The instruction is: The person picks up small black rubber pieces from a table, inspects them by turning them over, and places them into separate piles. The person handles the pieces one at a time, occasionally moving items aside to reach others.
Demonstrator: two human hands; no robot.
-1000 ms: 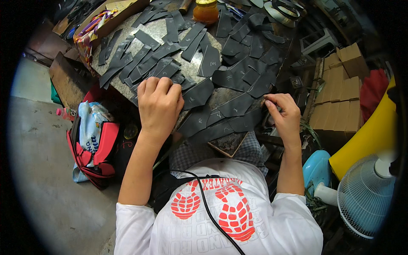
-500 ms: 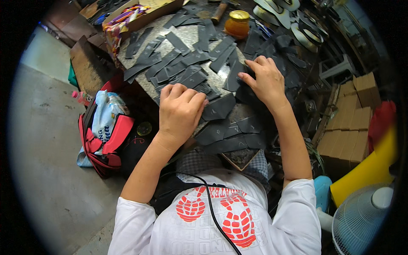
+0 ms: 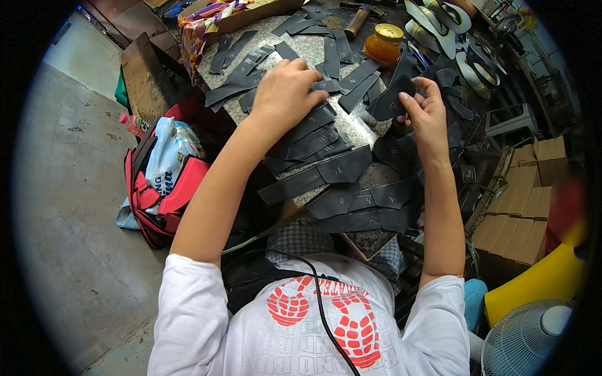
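Flat dark grey cut pieces with chalk-like marks, leather or similar sheet, lie over a speckled stone slab [image 3: 273, 30]. My right hand [image 3: 428, 119] pinches one dark cut piece [image 3: 390, 102] between thumb and fingers, tilted above the slab's right side. My left hand [image 3: 285, 91] reaches over the middle pieces, thumb apart from the bent fingers. Its fingertips are close to a small strip [image 3: 326, 86]; whether they touch it I cannot tell. Nearer me, overlapping marked pieces [image 3: 343, 165] are laid in rows, and another group [image 3: 359, 203] sits at the front edge.
An orange jar with a yellow lid [image 3: 383, 44] and a hammer [image 3: 357, 24] stand beyond the pieces. White shoe-shaped parts [image 3: 439, 25] lie at the far right. Cardboard boxes [image 3: 514, 207] and a fan [image 3: 530, 338] are right; a red-and-black bag [image 3: 179, 194] is left.
My left hand has moved forward, away from the near pieces to the middle of the slab. My right hand has lifted a dark cut piece. A long strip now lies left of the near row.
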